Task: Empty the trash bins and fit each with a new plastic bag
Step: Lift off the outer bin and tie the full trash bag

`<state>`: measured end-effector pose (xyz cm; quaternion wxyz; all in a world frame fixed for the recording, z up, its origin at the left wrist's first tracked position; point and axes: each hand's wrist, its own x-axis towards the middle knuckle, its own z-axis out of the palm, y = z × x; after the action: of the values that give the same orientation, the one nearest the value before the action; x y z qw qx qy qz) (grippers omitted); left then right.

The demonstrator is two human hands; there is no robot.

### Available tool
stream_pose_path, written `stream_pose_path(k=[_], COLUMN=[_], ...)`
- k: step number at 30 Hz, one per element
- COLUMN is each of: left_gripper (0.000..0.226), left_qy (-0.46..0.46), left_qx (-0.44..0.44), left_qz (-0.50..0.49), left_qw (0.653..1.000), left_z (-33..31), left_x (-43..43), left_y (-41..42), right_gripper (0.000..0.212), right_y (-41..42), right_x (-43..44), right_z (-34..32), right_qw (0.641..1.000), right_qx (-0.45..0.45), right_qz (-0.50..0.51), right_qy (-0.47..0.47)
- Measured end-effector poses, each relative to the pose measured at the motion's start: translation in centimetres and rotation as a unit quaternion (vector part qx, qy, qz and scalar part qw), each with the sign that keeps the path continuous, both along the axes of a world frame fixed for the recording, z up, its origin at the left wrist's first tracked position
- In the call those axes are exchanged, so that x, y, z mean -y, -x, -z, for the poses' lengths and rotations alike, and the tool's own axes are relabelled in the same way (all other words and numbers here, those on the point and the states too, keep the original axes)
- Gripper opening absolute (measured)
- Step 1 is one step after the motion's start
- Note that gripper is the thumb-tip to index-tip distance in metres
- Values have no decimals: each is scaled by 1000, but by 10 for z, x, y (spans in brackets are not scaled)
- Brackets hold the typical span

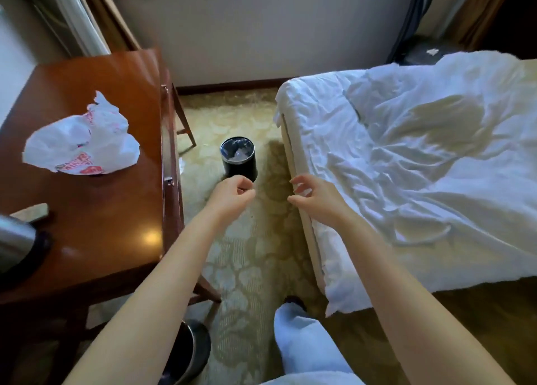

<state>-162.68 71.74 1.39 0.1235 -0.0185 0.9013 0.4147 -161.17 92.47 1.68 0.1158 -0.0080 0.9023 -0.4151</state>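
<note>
Head view, hotel room.

- Bed [421, 158], 3 o'clock: white rumpled sheets, filling the right half of the view.
- Table [96, 225], 9 o'clock: polished red-brown wood.
- Carpet [247, 268], centre strip from 12 to 6 o'clock: pale and patterned, running between table and bed.
- Leg [302, 347], 6 o'clock: in pale trousers, over the carpet.
- Bag [84, 143], 10 o'clock: white plastic with red print, lying crumpled on the table.
- Second bin [194, 347], 7 o'clock: dark and round, by the table's near corner, partly hidden by the left forearm.
- Bin [239, 158], centre, towards 12 o'clock: black, upright on the carpet between table and bed, with a dark liner and something pale inside.
- Left hand [232, 194], at the bin's 6 o'clock: it overlaps the bin's lower edge in view. The fingers are loosely curled and nothing is seen in their grasp.
- Right hand [313, 198], at the left hand's 3 o'clock: over the bed's edge, fingers spread and bent, holding nothing.
</note>
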Motion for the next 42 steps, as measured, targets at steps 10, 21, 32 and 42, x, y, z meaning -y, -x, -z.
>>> stream_pose_path(k=[10,21,32,42], left_gripper=[29,23,25,30], left_qy=[53,22,83,94], left_qx=[-7,-14,57,86], left_qz=[-51,-72,-42,-92], left_qw=[997,997,994,988], left_z=[-14,19,98,287], left_x=[12,64,98,125], left_y=[191,429,601,696], right_gripper=[38,35,38,41], right_y=[228,462,642,750], right_x=[15,85,113,138], right_z=[-16,4,80,276], right_qw=[997,993,984,976], right_qx=[-16,-12,43,89], right_qz=[-80,-85,-112,-132], right_qy=[-16,-76,-135,-148])
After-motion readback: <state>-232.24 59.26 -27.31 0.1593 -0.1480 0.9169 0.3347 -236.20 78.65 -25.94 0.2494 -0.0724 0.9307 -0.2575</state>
